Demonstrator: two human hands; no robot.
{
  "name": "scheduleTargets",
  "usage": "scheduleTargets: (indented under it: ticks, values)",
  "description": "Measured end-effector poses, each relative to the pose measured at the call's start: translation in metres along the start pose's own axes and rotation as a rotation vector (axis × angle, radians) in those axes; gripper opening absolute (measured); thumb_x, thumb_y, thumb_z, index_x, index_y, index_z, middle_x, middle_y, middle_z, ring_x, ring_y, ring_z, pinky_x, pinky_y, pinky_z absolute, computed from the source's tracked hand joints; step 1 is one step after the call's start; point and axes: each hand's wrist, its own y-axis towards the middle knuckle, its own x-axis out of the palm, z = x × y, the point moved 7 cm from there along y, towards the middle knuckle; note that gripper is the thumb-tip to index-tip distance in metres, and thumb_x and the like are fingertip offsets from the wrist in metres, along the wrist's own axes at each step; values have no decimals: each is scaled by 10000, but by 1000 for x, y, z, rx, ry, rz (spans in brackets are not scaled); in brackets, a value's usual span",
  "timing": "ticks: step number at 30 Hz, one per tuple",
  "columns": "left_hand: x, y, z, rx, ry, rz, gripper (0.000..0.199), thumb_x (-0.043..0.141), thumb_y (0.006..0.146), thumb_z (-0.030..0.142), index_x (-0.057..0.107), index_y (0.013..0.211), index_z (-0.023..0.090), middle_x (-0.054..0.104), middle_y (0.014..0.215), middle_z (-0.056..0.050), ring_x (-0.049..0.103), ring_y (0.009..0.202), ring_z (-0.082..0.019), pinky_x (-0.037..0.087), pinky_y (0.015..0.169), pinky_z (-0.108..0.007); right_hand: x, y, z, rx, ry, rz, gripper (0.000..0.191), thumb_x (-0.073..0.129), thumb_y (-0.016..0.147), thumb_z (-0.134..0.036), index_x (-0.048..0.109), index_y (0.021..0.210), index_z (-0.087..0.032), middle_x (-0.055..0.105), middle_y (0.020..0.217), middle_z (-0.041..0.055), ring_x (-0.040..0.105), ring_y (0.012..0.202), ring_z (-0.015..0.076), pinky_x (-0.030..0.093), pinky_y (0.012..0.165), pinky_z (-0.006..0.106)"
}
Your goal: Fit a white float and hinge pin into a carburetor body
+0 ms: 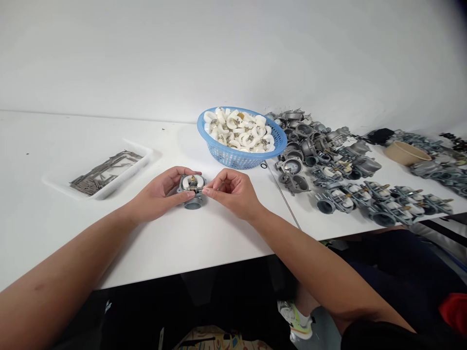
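Note:
My left hand (160,192) cradles a die-cast aluminium carburetor body (193,201) just in front of me on the white table (182,243). A white float and small brass part show on top of the carburetor, with its round bore facing me. My right hand (233,192) sits to the right, its thumb and fingertips pinched at the carburetor's edge. Anything between those fingertips is too small to tell.
A blue plastic basket (241,155) of white floats stands ahead. A white tray (109,175) of thin metal pins lies left. Several grey carburetors (328,170) crowd the right side, around a tan bowl (406,153). A small black O-ring (263,166) lies beside the basket.

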Motion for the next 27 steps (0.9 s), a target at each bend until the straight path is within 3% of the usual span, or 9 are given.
scheduleTargets:
  ticks: [7, 17, 27]
  values:
    - [0, -1, -1, -3, 19, -2, 501, 752, 813, 445, 582, 1218, 204, 646, 1203, -125, 628, 1005, -242, 564, 829, -403, 0, -1, -4, -35, 8, -15, 344, 795, 752, -416, 528, 730, -201, 639, 728, 8, 566, 624, 116, 378, 496, 221]
    - [0, 0, -4, -56, -62, -37, 469, 779, 809, 364, 587, 1206, 206, 649, 1137, -91, 619, 964, -185, 560, 774, -295, 0, -1, -3, -5, -5, -50, 342, 809, 736, -425, 547, 750, -206, 609, 706, -5, 522, 589, 104, 348, 477, 220]
    - [-1, -1, -3, -88, -56, -15, 489, 791, 786, 386, 603, 1194, 192, 678, 1116, -110, 655, 914, -207, 571, 774, -341, 0, -2, -4, 0, -18, -61, 323, 806, 740, -414, 570, 786, -198, 604, 714, -13, 480, 569, 87, 334, 475, 215]
